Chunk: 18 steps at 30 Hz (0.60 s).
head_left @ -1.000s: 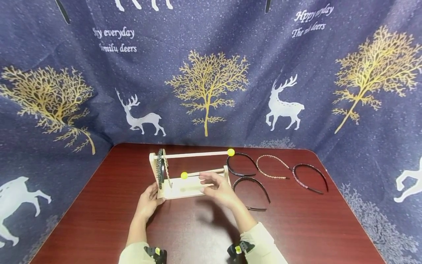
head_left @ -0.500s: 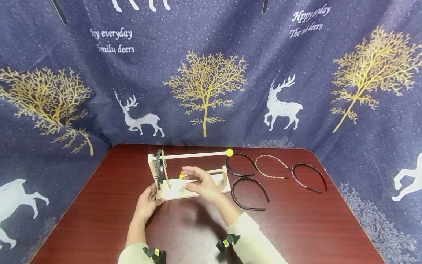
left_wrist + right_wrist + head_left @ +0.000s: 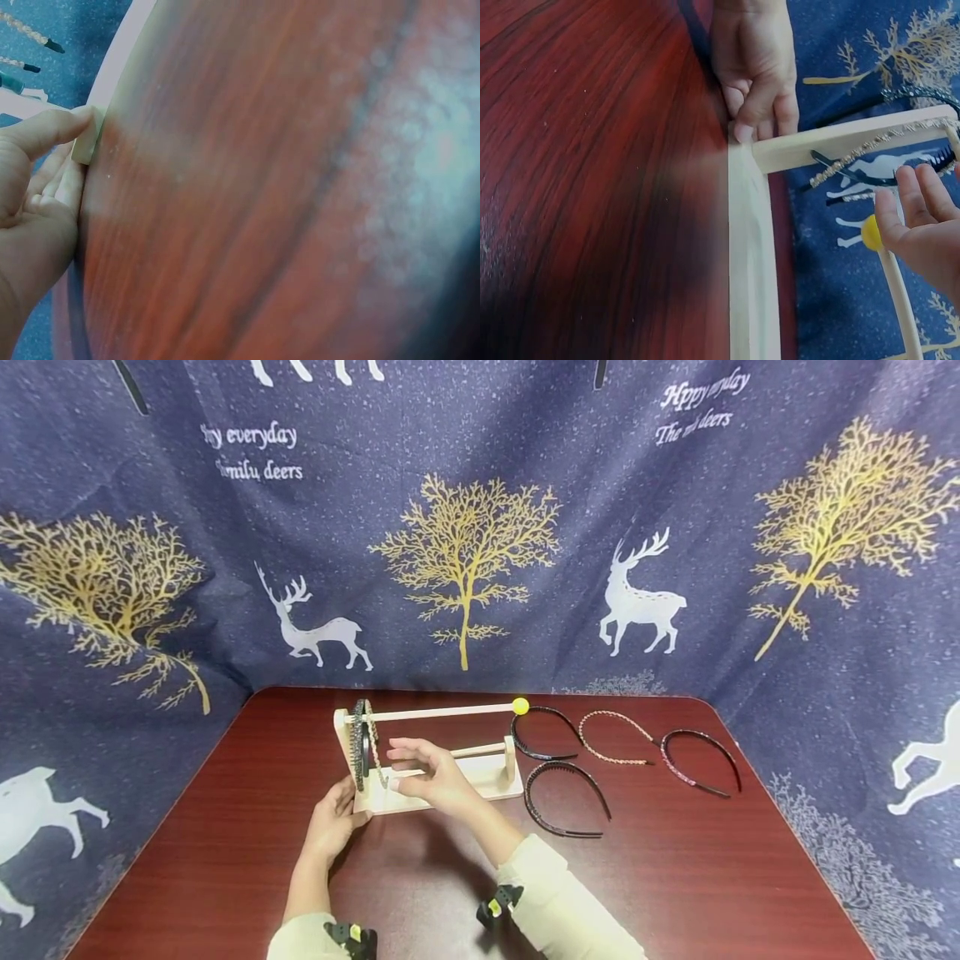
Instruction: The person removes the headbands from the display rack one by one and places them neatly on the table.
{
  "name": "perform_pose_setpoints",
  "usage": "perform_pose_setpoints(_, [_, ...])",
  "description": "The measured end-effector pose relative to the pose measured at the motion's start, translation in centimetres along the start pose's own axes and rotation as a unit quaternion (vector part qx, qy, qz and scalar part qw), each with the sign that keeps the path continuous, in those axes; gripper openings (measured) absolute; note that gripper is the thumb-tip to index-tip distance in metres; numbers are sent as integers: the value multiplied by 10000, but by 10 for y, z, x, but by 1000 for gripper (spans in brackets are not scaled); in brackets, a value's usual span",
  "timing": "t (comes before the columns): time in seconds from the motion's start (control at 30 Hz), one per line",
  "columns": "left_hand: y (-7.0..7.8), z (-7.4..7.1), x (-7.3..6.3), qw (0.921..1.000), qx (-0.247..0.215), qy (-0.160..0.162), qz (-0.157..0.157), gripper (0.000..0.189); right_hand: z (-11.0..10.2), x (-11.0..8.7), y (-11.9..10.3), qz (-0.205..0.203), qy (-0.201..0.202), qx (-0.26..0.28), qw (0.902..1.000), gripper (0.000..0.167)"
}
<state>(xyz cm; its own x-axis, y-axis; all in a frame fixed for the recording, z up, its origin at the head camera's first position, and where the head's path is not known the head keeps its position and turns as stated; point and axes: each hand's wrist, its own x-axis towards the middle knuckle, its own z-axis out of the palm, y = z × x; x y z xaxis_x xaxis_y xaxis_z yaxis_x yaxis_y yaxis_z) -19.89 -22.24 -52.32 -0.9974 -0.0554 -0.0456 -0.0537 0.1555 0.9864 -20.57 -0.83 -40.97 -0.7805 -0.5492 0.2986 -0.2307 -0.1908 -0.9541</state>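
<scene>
A pale wooden headband stand [image 3: 487,774] lies across the table, with an upper rod [image 3: 442,713] and a shorter lower rod. My left hand [image 3: 332,827] pinches the left front corner of its base, thumb on top, as the left wrist view also shows. Dark toothed headbands [image 3: 358,747] and a beaded headband [image 3: 372,735] hang at the upper rod's left end. My right hand [image 3: 431,777], fingers extended, is beside the beaded one; whether it touches is unclear. In the right wrist view, the lower rod's yellow ball [image 3: 871,232] sits by those fingers; the head view hides it.
Right of the stand lie two black headbands, one near [image 3: 566,835] and one farther back [image 3: 543,756]. A braided beige headband [image 3: 615,713] and a dark one with pink [image 3: 678,772] lie beyond. A yellow ball [image 3: 521,706] caps the upper rod. A deer-print cloth [image 3: 480,610] hangs behind the table.
My right hand has moved left along the lower rod, past its yellow ball, to the hanging headbands. My left hand stays on the stand's corner.
</scene>
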Motion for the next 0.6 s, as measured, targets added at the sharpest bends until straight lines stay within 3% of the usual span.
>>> perform_pose_setpoints(0.17, [0, -1, 1, 10000, 34, -13, 23, 73, 7, 5, 5, -41, -113, -77, 9999, 50])
perform_pose_setpoints(0.6, [-1, 0, 1, 10000, 71, 56, -16, 72, 18, 9, 6, -212, 45, -712, 9972, 32])
